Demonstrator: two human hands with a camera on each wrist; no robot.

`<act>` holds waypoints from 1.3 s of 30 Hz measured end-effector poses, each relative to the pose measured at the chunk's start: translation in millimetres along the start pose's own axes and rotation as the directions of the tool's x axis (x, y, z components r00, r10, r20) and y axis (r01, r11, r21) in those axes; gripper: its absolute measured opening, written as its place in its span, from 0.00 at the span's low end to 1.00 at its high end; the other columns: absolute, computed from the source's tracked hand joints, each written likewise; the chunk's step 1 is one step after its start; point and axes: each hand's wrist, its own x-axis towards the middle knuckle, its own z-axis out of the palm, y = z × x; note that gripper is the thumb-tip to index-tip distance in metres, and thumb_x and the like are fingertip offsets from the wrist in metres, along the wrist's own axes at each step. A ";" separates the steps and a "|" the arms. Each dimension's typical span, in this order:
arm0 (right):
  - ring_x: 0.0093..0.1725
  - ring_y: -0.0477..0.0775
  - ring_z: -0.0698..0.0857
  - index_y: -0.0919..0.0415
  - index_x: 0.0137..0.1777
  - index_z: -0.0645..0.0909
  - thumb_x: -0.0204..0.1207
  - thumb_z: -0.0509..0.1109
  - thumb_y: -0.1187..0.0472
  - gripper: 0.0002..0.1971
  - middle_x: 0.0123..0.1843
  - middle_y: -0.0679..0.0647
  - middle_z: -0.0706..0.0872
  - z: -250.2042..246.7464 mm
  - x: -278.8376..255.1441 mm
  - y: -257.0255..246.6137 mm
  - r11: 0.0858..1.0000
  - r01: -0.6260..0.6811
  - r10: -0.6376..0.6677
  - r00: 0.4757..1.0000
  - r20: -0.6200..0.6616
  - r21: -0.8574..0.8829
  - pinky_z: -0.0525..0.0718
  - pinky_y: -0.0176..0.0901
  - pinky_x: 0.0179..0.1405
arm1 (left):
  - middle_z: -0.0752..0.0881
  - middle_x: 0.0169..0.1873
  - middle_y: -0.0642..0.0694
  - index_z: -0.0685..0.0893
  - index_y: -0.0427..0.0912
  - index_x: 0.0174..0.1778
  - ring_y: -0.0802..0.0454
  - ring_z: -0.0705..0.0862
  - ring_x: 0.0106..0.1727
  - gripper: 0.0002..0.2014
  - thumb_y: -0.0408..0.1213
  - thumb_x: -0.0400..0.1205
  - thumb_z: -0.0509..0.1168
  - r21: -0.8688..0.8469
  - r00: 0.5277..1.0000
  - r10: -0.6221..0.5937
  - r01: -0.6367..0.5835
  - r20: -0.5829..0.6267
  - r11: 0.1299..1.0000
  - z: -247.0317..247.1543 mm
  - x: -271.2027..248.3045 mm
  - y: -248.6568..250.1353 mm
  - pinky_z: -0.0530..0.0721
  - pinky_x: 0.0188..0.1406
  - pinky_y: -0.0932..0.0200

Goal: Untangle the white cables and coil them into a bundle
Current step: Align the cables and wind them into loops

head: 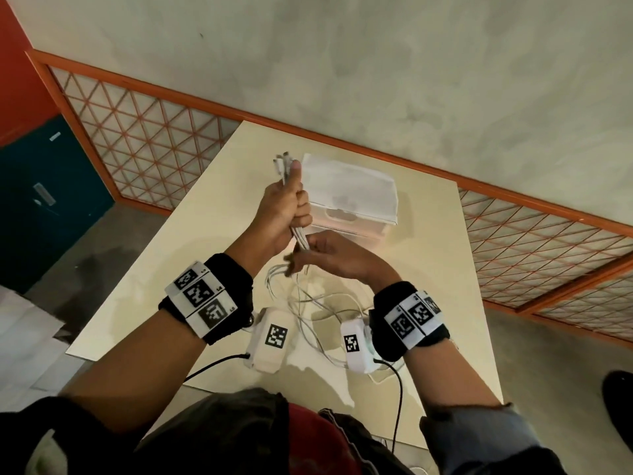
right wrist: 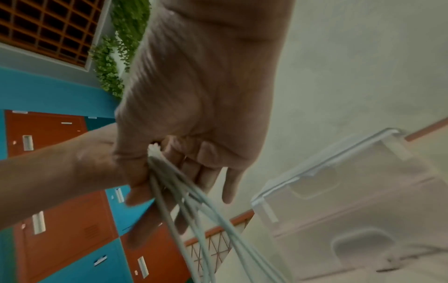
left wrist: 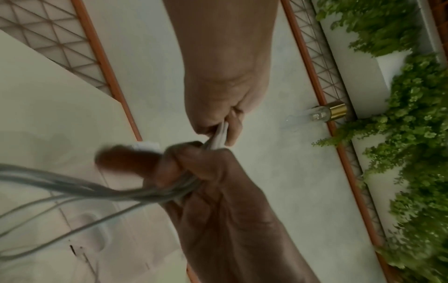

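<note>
Several white cables (head: pixel 300 236) run as one bundle through both hands above the table (head: pixel 428 255). My left hand (head: pixel 294 204) is raised and grips the bundle in a fist, with the connector ends (head: pixel 282 162) sticking up past the thumb. Just below it my right hand (head: pixel 303 255) curls its fingers round the same strands. In the left wrist view the bundle (left wrist: pixel 219 137) passes from the left hand (left wrist: pixel 213 99) into the right hand (left wrist: pixel 213 187), index finger stretched out. The right wrist view shows the right hand (right wrist: pixel 194 95) with the strands (right wrist: pixel 194 210) fanning downward. Loose loops (head: pixel 322 303) trail onto the table.
A translucent lidded plastic box (head: pixel 349 190) (right wrist: pixel 363 191) stands on the table right behind the hands. An orange lattice railing (head: pixel 154 138) runs along the table's far side. Blue and orange lockers (right wrist: pixel 60 229) stand to the left. Black leads (head: pixel 397 406) hang from both wrist cameras.
</note>
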 end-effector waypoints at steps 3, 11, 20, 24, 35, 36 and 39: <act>0.33 0.47 0.87 0.60 0.35 0.76 0.82 0.64 0.59 0.13 0.29 0.54 0.84 -2.6 -1.8 1.0 0.997 -0.005 0.014 0.993 -0.117 0.078 0.82 0.44 0.45 | 0.62 0.10 0.55 0.63 0.44 0.28 0.59 0.62 0.11 0.22 0.49 0.87 0.53 -0.132 0.981 -0.053 0.029 -0.185 0.991 -13.3 7.2 1.7 0.66 0.12 0.68; 0.22 0.45 0.64 0.59 0.25 0.67 0.83 0.59 0.56 0.22 0.21 0.50 0.66 -0.9 8.5 -12.7 0.994 -0.031 -0.032 0.848 -0.529 -0.109 0.64 0.43 0.29 | 0.74 0.31 0.43 0.75 0.39 0.34 0.47 0.76 0.34 0.14 0.41 0.83 0.59 0.138 0.907 -0.373 0.402 -0.194 0.905 -47.9 8.3 -31.4 0.79 0.35 0.56; 0.21 0.44 0.60 0.59 0.19 0.67 0.77 0.63 0.55 0.24 0.20 0.51 0.64 -15.3 2.3 -13.8 0.993 -0.108 0.078 0.884 -0.461 -0.039 0.62 0.36 0.24 | 0.85 0.27 0.54 0.84 0.41 0.46 0.54 0.82 0.34 0.27 0.54 0.88 0.44 0.660 0.973 -0.072 -0.095 0.221 0.745 -31.2 -11.7 -35.0 0.75 0.35 0.60; 0.20 0.47 0.62 0.61 0.22 0.68 0.77 0.64 0.55 0.22 0.20 0.52 0.66 -24.8 -0.6 -8.7 0.993 -0.120 0.100 0.861 -0.499 -0.007 0.64 0.39 0.25 | 0.70 0.19 0.52 0.66 0.45 0.23 0.52 0.78 0.26 0.29 0.57 0.87 0.42 0.590 0.890 -0.223 -0.063 0.399 0.805 -27.9 -18.3 -32.7 0.79 0.46 0.49; 0.19 0.50 0.67 0.58 0.24 0.63 0.84 0.46 0.55 0.24 0.18 0.51 0.63 -8.3 -1.7 28.5 0.864 -0.041 0.264 0.885 -0.383 0.501 0.76 0.44 0.33 | 0.59 0.18 0.58 0.64 0.47 0.29 0.62 0.55 0.17 0.20 0.50 0.86 0.51 0.276 0.922 -0.096 -0.012 0.375 0.961 -25.0 -8.0 -9.3 0.54 0.15 0.69; 0.19 0.49 0.64 0.57 0.24 0.63 0.84 0.46 0.55 0.24 0.18 0.49 0.62 -6.3 -0.8 28.6 0.852 -0.038 0.281 0.875 -0.394 0.522 0.76 0.42 0.31 | 0.59 0.18 0.58 0.64 0.47 0.29 0.62 0.55 0.17 0.20 0.50 0.87 0.51 0.273 0.925 -0.095 -0.010 0.369 0.962 -26.5 -7.5 -10.9 0.54 0.16 0.69; 0.19 0.47 0.59 0.57 0.28 0.65 0.84 0.46 0.56 0.21 0.19 0.47 0.61 -4.7 3.5 22.2 0.808 -0.008 0.345 0.817 -0.462 0.589 0.66 0.37 0.21 | 0.59 0.21 0.55 0.64 0.47 0.30 0.61 0.54 0.20 0.20 0.51 0.87 0.48 0.324 0.927 -0.056 -0.072 0.370 0.943 -29.4 -7.7 -15.8 0.53 0.18 0.67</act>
